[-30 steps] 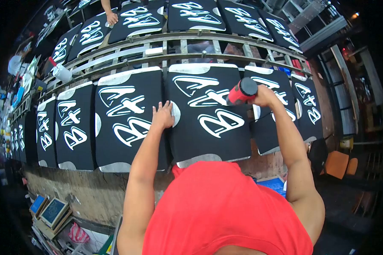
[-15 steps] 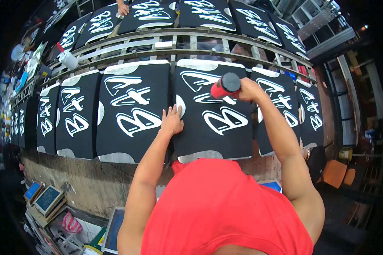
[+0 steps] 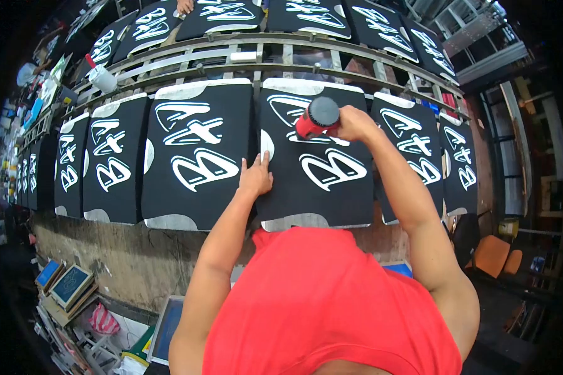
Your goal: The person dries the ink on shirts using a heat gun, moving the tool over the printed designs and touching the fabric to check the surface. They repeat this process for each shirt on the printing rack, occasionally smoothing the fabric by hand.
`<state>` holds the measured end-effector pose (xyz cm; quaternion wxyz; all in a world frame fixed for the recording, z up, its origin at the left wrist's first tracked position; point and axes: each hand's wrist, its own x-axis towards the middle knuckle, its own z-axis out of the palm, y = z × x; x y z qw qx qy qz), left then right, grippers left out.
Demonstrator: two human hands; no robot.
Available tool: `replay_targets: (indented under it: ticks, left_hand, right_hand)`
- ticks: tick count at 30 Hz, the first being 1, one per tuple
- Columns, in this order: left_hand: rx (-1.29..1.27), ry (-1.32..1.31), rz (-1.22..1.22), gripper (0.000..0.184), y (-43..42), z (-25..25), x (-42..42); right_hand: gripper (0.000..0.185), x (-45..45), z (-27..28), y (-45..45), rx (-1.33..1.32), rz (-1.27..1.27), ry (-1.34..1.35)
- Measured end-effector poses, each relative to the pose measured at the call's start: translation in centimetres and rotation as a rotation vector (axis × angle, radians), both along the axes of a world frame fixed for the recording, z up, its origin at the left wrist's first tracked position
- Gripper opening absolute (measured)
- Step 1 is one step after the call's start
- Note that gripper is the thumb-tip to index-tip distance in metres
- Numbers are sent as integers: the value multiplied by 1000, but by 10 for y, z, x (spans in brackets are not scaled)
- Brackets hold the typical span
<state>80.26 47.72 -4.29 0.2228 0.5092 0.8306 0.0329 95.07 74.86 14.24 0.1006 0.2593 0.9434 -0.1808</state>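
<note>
My right hand (image 3: pixel 355 124) grips a red heat gun (image 3: pixel 318 119) with a round dark back end. It is held above a black fabric panel (image 3: pixel 288 200) printed with large white letters, and covers part of the print. The nozzle is hidden beneath the gun's body. Against the left edge of that same panel rests my left hand (image 3: pixel 256 177), fingers stretched out near a pale rounded patch (image 3: pixel 266 145). Just left of this hand lies another printed black panel (image 3: pixel 197 150).
More printed panels (image 3: pixel 116 153) line the bench on both sides. Behind them runs a metal rail frame (image 3: pixel 281 59) with a white container (image 3: pixel 102 79). At the far row, another person's hand (image 3: pixel 184 6) shows. Framed screens (image 3: pixel 72 285) stand low at left; an orange chair (image 3: pixel 491 255) is at right.
The heat gun in my right hand has moved a little left over the print. My left hand stays at the panel edge with its fingers slightly shifted. The whole view has shifted slightly.
</note>
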Motion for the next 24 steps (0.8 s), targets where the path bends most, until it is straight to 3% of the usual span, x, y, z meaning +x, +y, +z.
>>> replay_targets:
  ticks: [3, 6, 8, 10, 14, 18, 24]
  left_hand:
    - [-31, -23, 26, 78, -5, 3, 8]
    - [-16, -31, 72, 78, -10, 3, 19]
    - [-9, -9, 131, 78, -13, 7, 29]
    - [19, -18, 160, 78, -17, 1, 38]
    - [32, 54, 237, 79, -29, -4, 63]
    - [74, 78, 321, 80, -38, -13, 91]
    - [107, -38, 523, 82, -45, -18, 123]
  right_hand:
    - [36, 24, 14, 9, -16, 28, -99]
    - [38, 48, 25, 10, 13, -43, -128]
    - [36, 66, 14, 26, 98, 69, 17]
    - [40, 73, 40, 25, -25, -53, -178]
    - [40, 108, 12, 54, 88, 16, -79]
    - [40, 138, 45, 48, 4, -91, -214]
    - [41, 195, 32, 69, 43, -56, -174]
